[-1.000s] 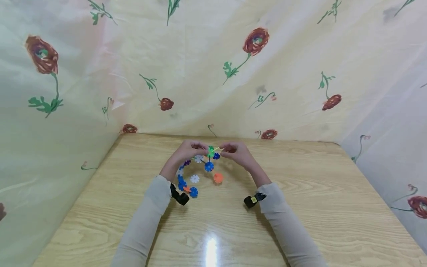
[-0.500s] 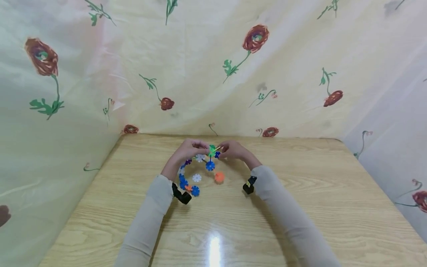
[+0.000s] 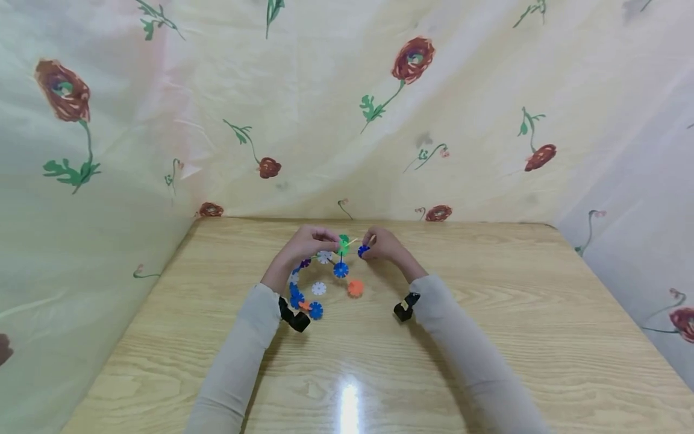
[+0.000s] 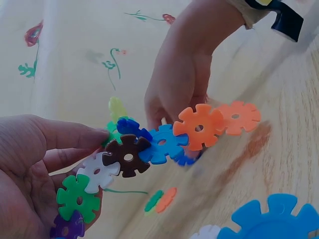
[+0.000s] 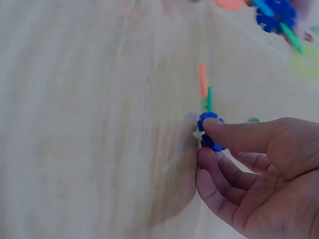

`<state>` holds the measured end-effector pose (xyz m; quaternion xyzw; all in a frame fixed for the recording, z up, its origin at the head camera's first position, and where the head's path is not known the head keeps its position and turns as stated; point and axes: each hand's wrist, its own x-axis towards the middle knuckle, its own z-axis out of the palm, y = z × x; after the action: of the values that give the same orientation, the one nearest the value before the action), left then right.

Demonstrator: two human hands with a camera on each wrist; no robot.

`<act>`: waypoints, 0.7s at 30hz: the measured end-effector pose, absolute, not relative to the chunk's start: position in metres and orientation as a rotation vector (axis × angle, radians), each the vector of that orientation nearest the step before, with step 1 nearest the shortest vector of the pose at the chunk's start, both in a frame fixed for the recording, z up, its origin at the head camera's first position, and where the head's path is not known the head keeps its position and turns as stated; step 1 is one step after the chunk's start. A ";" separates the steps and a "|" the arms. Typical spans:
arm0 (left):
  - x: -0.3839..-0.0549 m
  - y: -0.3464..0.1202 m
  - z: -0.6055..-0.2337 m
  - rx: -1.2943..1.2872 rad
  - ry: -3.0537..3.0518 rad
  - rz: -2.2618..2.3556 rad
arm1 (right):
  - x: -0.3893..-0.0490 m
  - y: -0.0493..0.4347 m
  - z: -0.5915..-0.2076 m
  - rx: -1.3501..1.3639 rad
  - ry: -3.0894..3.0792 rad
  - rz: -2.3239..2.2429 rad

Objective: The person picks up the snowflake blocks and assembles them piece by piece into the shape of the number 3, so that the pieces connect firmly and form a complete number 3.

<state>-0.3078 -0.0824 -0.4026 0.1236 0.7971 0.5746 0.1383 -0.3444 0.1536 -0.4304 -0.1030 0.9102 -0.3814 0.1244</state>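
My left hand (image 3: 309, 244) pinches a green disc (image 3: 344, 246) of a curved chain of notched plastic linking discs. In the left wrist view the chain includes a purple disc (image 4: 61, 228), a brown disc (image 4: 128, 143), a light blue disc (image 4: 164, 152) and two orange discs at its end, the nearer orange disc (image 4: 189, 121) overlapping the other. A yellow disc (image 4: 117, 107) sticks up above my fingertips. Just right of the chain, my right hand (image 3: 384, 246) pinches a dark blue disc (image 5: 208, 119) between thumb and finger, apart from the chain.
A white disc (image 3: 318, 289) lies inside the chain's curve on the wooden table (image 3: 466, 313). Orange and green discs, the orange disc (image 4: 166, 200) seen nearly edge-on, are beyond the chain. A flowered cloth (image 3: 325, 108) closes off the back and sides.
My right hand has reached the dark blue disc, pinched it and drawn it slightly right, away from the chain. The left hand keeps its grip with almost no movement.
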 end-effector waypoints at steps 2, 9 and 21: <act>-0.307 -0.083 -0.403 0.361 2.306 1.659 | -0.341 0.160 -0.432 -0.255 2.611 -1.228; -0.305 -0.084 -0.404 0.360 2.326 1.632 | -0.327 0.176 -0.426 -0.195 2.468 -1.501; -0.308 -0.082 -0.404 0.373 2.347 1.591 | -0.316 0.177 -0.394 -0.337 2.370 -1.728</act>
<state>-0.3078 -0.0816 -0.4042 0.1292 0.8126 0.5508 0.1402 -0.3163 0.1770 -0.3937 -0.1136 0.7991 -0.5827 0.0945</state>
